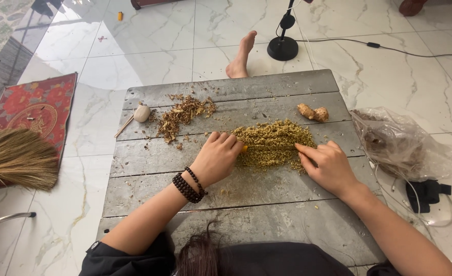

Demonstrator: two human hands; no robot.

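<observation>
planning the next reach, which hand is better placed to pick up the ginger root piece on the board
Right, likely. The right hand lies at the right end of the chopped pile, on the ginger root side. The left hand is on the pile's far end, fist closed around an orange handle.

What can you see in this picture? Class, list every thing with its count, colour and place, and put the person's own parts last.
Minced pile: one, yellow-green, board centre.
Knife: one, orange handle end, lying in the pile.
Peelings: one heap, brown, board upper left.
Root piece: one, tan, board upper right.
Wooden board: one, grey, on the floor.
Plastic bag: one, clear, right of board.
Broom: one, straw, far left.
Mat: one, red, left.
Stand: one, black, top.
Left hand: beaded bracelet, fist on handle.
Right hand: fingers on blade.
</observation>
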